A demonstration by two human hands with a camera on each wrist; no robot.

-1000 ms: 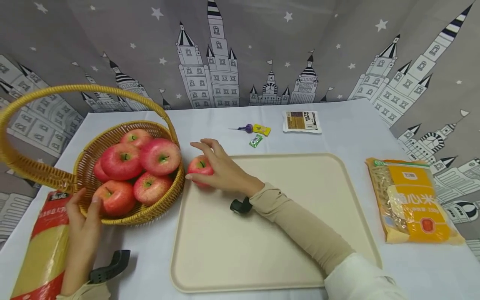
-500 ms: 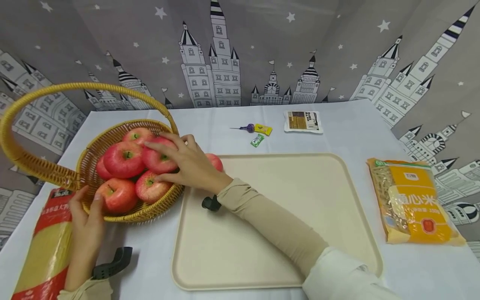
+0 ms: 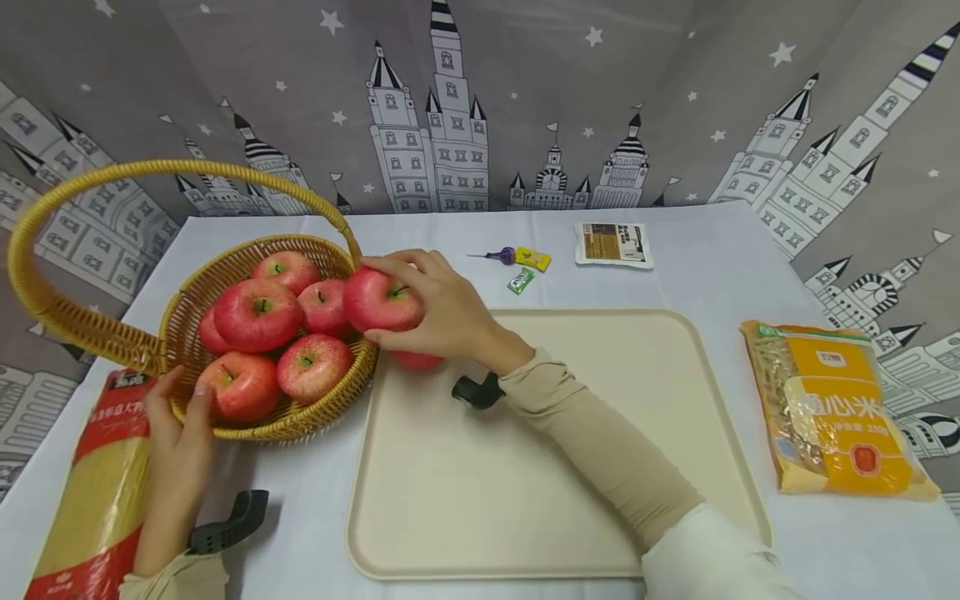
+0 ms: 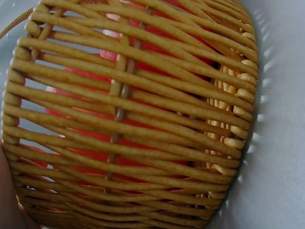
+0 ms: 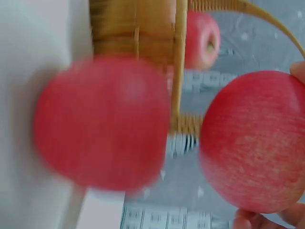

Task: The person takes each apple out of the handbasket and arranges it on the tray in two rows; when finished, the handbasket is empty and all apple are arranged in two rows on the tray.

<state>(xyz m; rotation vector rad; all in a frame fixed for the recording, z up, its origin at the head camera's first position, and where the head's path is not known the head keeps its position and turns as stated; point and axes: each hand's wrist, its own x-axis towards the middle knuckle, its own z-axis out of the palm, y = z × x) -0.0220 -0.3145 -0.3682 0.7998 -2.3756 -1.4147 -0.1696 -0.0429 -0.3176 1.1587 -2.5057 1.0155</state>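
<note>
My right hand [image 3: 450, 317] grips a red apple [image 3: 378, 300] between thumb and fingers, raised at the right rim of the wicker basket [image 3: 348, 387]. In the right wrist view the held apple [image 5: 255, 143] has fingertips at its top and bottom. Just below the hand another apple [image 3: 416, 360] sits on the tray's upper left corner, mostly covered; it shows large in the right wrist view [image 5: 102, 124]. Several apples [image 3: 258, 315] fill the basket. My left hand [image 3: 178, 446] holds the basket's near left rim; the left wrist view mostly shows the woven side [image 4: 128, 119].
A beige tray [image 3: 555, 483] lies in the middle. Left of it is a red and yellow packet [image 3: 97, 492]; at right, an orange food bag [image 3: 840, 408]. A lollipop [image 3: 506, 255], small candies [image 3: 521, 280] and a white pouch [image 3: 613, 244] lie at the back. The basket handle [image 3: 180, 169] arches high.
My right hand moved left from over the apple on the tray into the basket, took hold of an apple there, and lifted it rightward to the rim. The left hand stayed at the rim.
</note>
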